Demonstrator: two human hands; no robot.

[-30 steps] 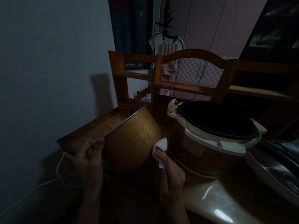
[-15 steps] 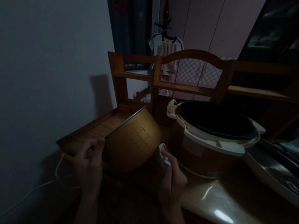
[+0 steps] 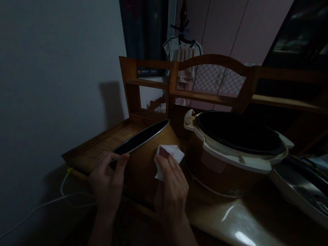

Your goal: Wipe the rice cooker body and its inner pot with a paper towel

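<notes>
In dim light I hold a brown inner pot (image 3: 144, 158) on its side, its dark mouth turned to the left and up. My left hand (image 3: 109, 182) is closed on the pot's metal rim near the lower left. My right hand (image 3: 170, 187) lies with its fingers pressing a white cloth (image 3: 168, 157) against the pot's outer wall. Just right of the pot stands the cooker body (image 3: 231, 155), cream-rimmed and open, with a dark cavity.
The cooker's open lid (image 3: 308, 188) lies at the right on a glossy counter (image 3: 247, 225). A wooden shelf unit (image 3: 209, 92) stands behind. A wooden tray (image 3: 101, 143) is under the pot. A white cable (image 3: 52, 201) trails at lower left, by the grey wall (image 3: 39, 64).
The pot has turned so its dark inside shows along the rim. My right hand moved left and up with the cloth, from the pot's right edge onto its wall. My left hand shifted right.
</notes>
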